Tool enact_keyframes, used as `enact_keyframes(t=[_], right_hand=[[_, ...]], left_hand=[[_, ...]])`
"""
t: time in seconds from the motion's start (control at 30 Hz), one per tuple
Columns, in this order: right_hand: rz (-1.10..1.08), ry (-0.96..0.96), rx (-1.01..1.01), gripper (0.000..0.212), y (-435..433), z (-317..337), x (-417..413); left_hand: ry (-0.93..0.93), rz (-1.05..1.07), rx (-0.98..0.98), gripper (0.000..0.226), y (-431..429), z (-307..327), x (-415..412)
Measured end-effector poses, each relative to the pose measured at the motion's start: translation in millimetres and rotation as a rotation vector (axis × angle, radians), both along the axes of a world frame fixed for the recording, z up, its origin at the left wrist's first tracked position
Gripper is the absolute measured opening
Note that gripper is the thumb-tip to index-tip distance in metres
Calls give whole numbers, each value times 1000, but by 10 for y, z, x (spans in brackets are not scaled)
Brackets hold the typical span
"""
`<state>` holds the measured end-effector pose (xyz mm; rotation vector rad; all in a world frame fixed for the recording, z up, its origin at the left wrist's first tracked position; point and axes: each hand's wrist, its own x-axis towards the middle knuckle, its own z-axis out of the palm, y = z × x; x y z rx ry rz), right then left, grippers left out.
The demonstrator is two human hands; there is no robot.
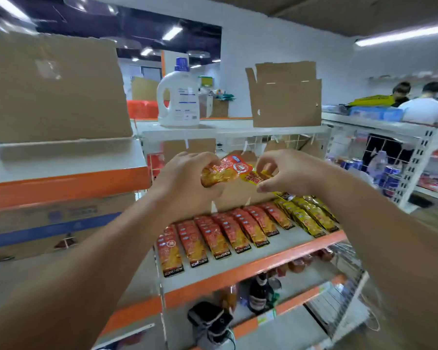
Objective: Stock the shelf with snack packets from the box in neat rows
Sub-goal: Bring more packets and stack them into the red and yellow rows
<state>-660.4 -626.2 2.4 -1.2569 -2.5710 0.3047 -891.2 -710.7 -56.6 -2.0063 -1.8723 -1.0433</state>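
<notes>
Hands, we count two, left hand (187, 173) gripping one crinkled red-orange foil snack packet (228, 170), right hand (286, 170) pinching one yellow foil packet (256, 178) beside it, below them roughly six red rows (235, 231), yellow rows (311, 218), white orange-edged metal shelf (238, 261), strip-lit shop

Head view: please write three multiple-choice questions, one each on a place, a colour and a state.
1. The detergent bottle stands: A on the top shelf board; B on the floor; C inside a box.
2. The rightmost packet rows are: A green; B yellow; C blue.
3. The left hand and right hand: A both open; B each hold a packet; C rest on a box.
1 A: the board is under it. 2 B: the wrappers are yellow. 3 B: left grips a red snack packet, right pinches a yellow snack packet.
</notes>
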Motion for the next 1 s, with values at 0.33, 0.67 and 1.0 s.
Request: enact_keyframes(t=[0.33,0.67,1.0], right_hand=[[-128,-35,-124,37,709,-697,558],[-305,138,-151,33,1669,-1497,470],[-303,244,-49,40,2402,-2132,842]], left_hand=[[-62,-56,-160,46,872,-742,345],[-162,-25,-180,44,1791,-1431,102],[-198,26,-180,45,2307,-1893,439]])
